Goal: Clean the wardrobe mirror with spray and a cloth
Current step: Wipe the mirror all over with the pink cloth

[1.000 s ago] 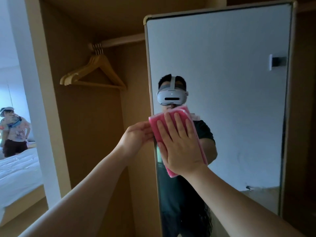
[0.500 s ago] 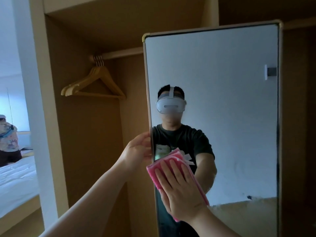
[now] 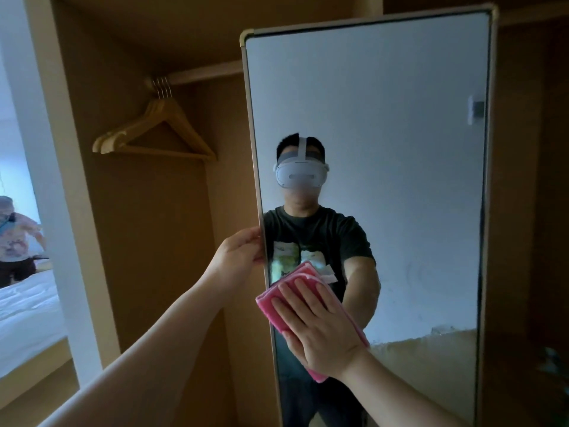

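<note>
The tall wardrobe mirror point(image 3: 400, 149), framed in a thin gold edge, fills the middle and right of the head view. My right hand point(image 3: 317, 328) lies flat on a folded pink cloth point(image 3: 271, 303) and presses it against the glass near the mirror's lower left. My left hand point(image 3: 238, 257) grips the mirror's left edge at about mid height, fingers wrapped around the frame. No spray bottle is in view. The glass reflects a person with a white headset and a dark T-shirt.
Several wooden hangers point(image 3: 154, 134) hang from a rail inside the open wardrobe to the left of the mirror. A bed with white sheets point(image 3: 27, 318) shows at far left, with another person point(image 3: 15, 238) beyond it. Dark wardrobe wood borders the mirror's right side.
My right hand has slid the pink cloth down the mirror's left part, from head height in the reflection to chest level. My left hand has kept its grip on the frame edge.
</note>
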### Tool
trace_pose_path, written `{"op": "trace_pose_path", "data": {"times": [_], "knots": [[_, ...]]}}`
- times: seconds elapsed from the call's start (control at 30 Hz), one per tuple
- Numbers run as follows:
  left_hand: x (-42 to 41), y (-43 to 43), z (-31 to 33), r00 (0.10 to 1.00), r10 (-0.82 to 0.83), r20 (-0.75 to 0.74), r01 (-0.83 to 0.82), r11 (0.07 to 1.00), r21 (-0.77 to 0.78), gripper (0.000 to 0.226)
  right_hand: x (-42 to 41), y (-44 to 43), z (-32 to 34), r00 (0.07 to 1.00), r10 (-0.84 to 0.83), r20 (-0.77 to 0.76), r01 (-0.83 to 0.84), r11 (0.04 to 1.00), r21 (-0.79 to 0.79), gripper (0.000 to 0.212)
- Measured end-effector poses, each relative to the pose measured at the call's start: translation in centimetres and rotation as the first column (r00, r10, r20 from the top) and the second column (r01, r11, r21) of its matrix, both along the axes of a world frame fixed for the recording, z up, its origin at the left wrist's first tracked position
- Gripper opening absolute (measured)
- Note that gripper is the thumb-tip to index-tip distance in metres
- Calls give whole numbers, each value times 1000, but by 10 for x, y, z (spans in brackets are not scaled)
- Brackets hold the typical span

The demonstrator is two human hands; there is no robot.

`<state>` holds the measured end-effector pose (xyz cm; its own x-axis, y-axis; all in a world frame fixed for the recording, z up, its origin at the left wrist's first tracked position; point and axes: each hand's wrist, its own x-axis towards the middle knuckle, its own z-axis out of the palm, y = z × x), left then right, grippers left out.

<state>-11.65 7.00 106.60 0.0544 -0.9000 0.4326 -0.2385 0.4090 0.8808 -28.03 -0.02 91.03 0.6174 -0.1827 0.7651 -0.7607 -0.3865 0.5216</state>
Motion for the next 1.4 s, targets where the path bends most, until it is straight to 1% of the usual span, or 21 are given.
{"op": "trace_pose_path", "data": {"times": [0.07, 0.2, 0.4, 0.57, 0.67, 0.8, 0.97, 1.1, 1.2, 1.4], "knots": [[0, -2, -2, 1000, 9, -2, -9, 1000, -16, 34, -3, 0, 4, 1000, 6, -19, -6, 1000, -7, 69], [2, -6, -5, 1000, 24, 16, -24, 999, -32, 34, -12, -2, 16, 997, 33, -66, -35, 999, -29, 65], [4, -12, -9, 999, 29, 36, -27, 998, -49, 33, -22, -5, 42, 991, 31, -131, -40, 997, -62, 66], [6, -14, -12, 998, 22, 51, -18, 997, -77, 32, -27, -4, 70, 995, 50, -87, -55, 997, -52, 65], [7, -17, -13, 998, 30, 60, -24, 995, -97, 33, -31, -5, 88, 997, 60, -50, -64, 994, -93, 65], [8, -21, -16, 998, 26, 54, -20, 994, -107, 35, -35, -10, 102, 997, 67, -44, -73, 987, -140, 63], [12, -27, -19, 998, 20, 54, -14, 993, -116, 35, -38, -13, 121, 999, 37, 0, -37, 989, -147, 62], [11, -28, -21, 999, 12, 39, -7, 993, -122, 43, -43, -14, 143, 998, -4, 66, 13, 991, -135, 63], [11, -29, -22, 1000, -1, 31, 4, 992, -124, 35, -52, -13, 163, 992, -27, 125, 44, 990, -135, 63], [8, -32, -27, 1000, -1, 20, 4, 986, -166, 25, -54, -10, 162, 991, -39, 125, 55, 991, -124, 65]]}}
